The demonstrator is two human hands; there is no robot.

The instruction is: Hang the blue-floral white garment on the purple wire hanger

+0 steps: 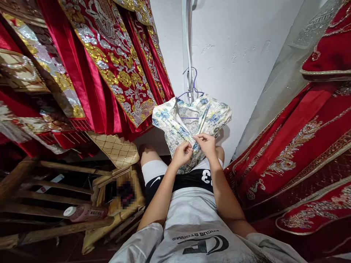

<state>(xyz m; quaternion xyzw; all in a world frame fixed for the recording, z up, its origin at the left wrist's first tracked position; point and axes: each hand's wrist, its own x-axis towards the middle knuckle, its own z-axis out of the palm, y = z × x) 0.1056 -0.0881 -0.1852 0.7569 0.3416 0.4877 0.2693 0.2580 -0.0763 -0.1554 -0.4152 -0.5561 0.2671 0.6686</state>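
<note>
A short-sleeved floral blouse (164, 117), white with blue and yellow flowers, hangs in front of me on a thin purple hanger (195, 78). Its lower end reaches down over my lap. My left hand (183, 153) is closed at the blouse's front, fingers pinching the cloth near the bottom of the V neckline. Just to the right and slightly higher, my right hand (206, 143) pinches the other front edge between thumb and fingertips. Any button or fastening between the fingers is too small to make out.
Red embroidered garments (131, 76) hang at the left, and more red beaded garments (285, 157) hang close on the right. A bamboo stool (137, 186) and a bamboo rack with a pinkish bottle (87, 212) stand at lower left. A white wall (233, 47) is behind the blouse.
</note>
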